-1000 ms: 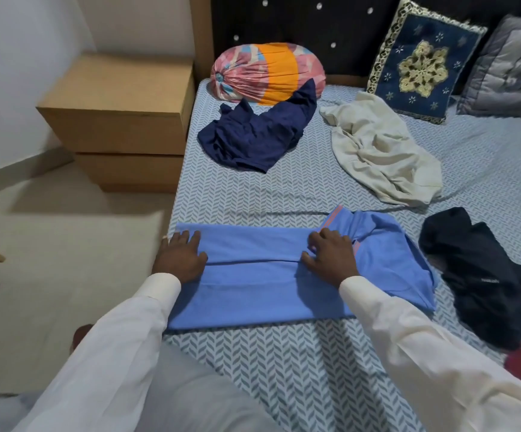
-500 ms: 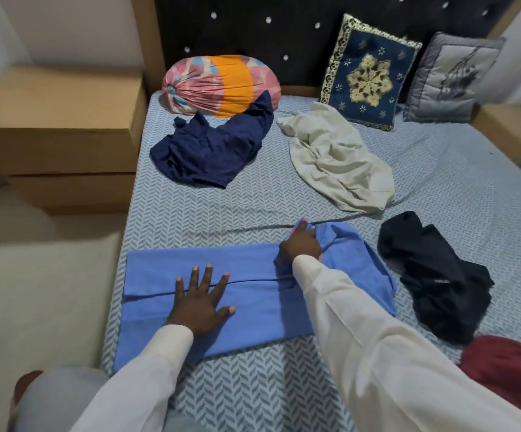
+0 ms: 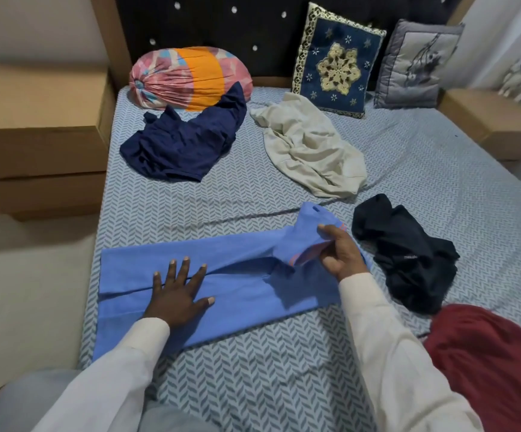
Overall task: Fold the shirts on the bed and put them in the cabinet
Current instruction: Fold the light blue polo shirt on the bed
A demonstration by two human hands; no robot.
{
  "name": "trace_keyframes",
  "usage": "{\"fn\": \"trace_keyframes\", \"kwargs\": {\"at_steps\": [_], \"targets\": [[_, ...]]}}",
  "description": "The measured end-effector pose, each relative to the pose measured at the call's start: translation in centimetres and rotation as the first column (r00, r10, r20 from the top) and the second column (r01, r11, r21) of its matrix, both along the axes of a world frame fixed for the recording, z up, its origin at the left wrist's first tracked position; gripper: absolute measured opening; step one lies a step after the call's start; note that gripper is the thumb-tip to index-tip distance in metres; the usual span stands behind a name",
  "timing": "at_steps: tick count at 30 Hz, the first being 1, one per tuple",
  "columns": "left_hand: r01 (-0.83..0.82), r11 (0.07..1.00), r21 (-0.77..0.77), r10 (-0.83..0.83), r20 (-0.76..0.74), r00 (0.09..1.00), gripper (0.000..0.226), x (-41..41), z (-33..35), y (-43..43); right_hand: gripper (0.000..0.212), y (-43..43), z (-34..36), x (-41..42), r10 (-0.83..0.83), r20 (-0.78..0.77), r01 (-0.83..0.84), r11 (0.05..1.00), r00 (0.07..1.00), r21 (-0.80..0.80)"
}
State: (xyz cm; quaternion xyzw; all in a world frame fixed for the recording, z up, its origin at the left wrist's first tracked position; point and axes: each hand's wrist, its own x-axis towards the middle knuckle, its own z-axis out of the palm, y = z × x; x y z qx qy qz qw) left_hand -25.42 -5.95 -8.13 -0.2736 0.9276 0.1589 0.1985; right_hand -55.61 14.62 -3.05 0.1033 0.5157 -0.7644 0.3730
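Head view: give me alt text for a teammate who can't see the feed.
The left hand presses flat on a half-folded blue shirt on the bed while the right hand pinches and lifts its right end. A navy shirt, cream shirt, black garment and red garment lie unfolded nearby.

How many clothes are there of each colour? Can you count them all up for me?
light blue shirt: 1
navy shirt: 1
cream shirt: 1
black shirt: 1
red garment: 1
Total: 5
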Motion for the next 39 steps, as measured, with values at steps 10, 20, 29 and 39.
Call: {"fn": "trace_keyframes", "kwargs": {"at_steps": [10, 20, 29, 39], "targets": [[-0.101, 0.992, -0.073, 0.093, -0.109, 0.99, 0.073, 2.0, 0.1, -0.7, 0.034, 4.9, -2.7, 2.3, 0.072, -0.6, 0.418, 0.652, 0.796, 0.633], [-0.339, 0.927, -0.161, 0.33, -0.083, 0.94, 0.072, 2.6, 1.4, -4.0, 0.082, -4.0, 1.9, -3.2, 0.906, -0.201, 0.234, 0.117, 0.373, 0.965], [-0.422, 0.902, -0.093, 0.423, -0.01, 0.906, 0.076, 4.2, -0.1, -6.8, 0.053, -1.9, -1.6, -5.7, 0.234, -0.374, 0.039, 0.802, 0.898, 0.596], [-0.437, 0.895, -0.092, 0.438, -0.015, 0.899, 0.076, 4.3, -0.5, -6.6, 0.042, -0.6, -3.0, -8.2, -0.008, -0.366, 0.107, 0.963, 0.93, 0.249]]}}
